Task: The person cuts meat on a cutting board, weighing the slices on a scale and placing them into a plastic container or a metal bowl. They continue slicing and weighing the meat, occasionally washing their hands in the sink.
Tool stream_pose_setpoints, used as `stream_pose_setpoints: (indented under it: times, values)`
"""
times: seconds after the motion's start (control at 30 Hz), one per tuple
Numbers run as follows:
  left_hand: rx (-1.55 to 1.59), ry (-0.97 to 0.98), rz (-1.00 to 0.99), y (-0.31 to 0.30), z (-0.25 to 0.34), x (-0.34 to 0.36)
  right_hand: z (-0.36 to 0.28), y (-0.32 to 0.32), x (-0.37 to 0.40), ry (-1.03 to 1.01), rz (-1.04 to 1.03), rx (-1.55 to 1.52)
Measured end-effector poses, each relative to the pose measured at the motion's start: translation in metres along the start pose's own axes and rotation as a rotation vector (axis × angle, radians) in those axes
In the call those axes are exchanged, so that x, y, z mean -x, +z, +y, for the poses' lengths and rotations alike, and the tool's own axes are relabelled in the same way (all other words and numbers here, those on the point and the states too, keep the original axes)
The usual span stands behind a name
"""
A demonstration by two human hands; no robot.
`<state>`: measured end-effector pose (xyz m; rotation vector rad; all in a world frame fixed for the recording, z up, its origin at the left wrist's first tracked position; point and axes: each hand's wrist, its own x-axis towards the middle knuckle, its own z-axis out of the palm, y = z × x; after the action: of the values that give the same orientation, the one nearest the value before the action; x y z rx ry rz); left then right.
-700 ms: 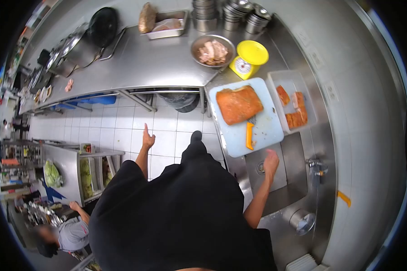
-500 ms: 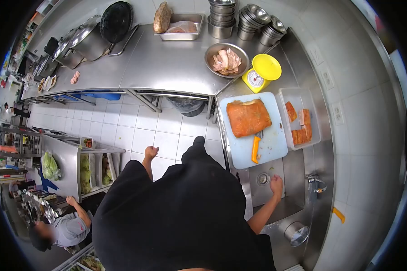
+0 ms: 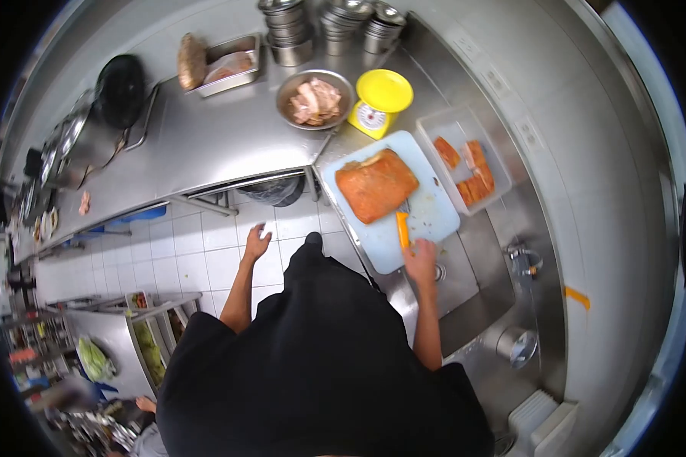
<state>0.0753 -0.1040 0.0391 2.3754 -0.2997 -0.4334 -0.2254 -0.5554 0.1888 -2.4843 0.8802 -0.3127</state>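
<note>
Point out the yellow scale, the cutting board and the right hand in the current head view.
Scale (image 3: 372, 117): head view, on its dial.
Cutting board (image 3: 379, 250): head view, on its bare lower part.
Right hand (image 3: 421, 263): head view, on the back of the hand.

The long table (image 3: 183, 152) is smooth, glossy metal, as is the bowl (image 3: 344, 85) near its right end. The scale (image 3: 384, 91) looks like shiny yellow plastic. The cutting board (image 3: 377, 250) is smooth, matt plastic; at its lower edge lies an orange handle (image 3: 402, 228) of plastic. The tub (image 3: 474, 131) is translucent plastic, the garment (image 3: 320, 350) matt black cloth.
</note>
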Motion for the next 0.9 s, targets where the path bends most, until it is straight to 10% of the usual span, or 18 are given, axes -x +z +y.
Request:
stream_pose_setpoints:
  times: [0.2,0.37,0.5,0.9]
  values:
    - [0.027,0.615,-0.021,0.011,0.255,-0.05,-0.045,0.037,-0.049,0.141,-0.064,0.078]
    - [-0.187,0.645,-0.152,0.064,0.37,-0.044,-0.037,0.033,-0.059,0.26,-0.157,0.084]
    - [-0.587,0.492,-0.228,0.105,0.393,-0.032,-0.018,-0.01,-0.02,0.371,-0.185,0.13]
    - [-0.607,0.89,-0.296,0.103,0.383,-0.052,0.011,-0.106,0.097,0.365,-0.14,0.156]
